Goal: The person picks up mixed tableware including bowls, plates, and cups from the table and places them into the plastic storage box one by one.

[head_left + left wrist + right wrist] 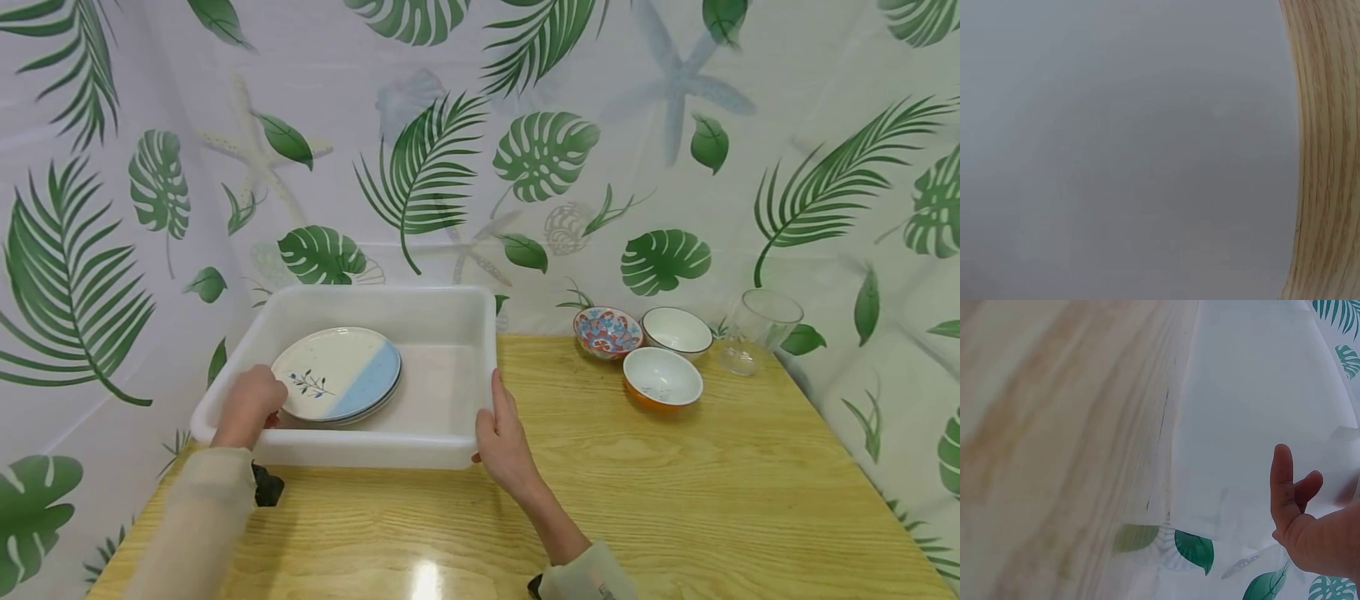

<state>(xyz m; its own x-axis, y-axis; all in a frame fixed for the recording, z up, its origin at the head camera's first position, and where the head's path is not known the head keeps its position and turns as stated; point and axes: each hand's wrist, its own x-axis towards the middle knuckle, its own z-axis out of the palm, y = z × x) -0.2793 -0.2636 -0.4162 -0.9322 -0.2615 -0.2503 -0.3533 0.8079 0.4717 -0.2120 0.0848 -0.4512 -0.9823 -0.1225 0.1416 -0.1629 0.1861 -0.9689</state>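
A white plastic tub [438,450] stands on the table with a short stack of round plates [341,375] in its left part. The top plate is cream and light blue with a dark sprig. My left hand [249,404] reaches over the tub's front rim and grips the stack at its near left edge; its fingertips are mostly hidden. My right hand [506,437] holds the tub's front right corner, index finger straight along the side wall and thumb near the rim. In the right wrist view, the right hand [1307,519] lies against the tub's pale wall [1241,419].
Right of the tub on the wooden table [600,483] sit a red-and-blue patterned bowl [607,332], a white bowl with a dark rim [677,331] and a white bowl with an orange outside [663,379]. A clear glass [761,329] stands beside them. A leaf-print curtain [562,167] hangs behind.
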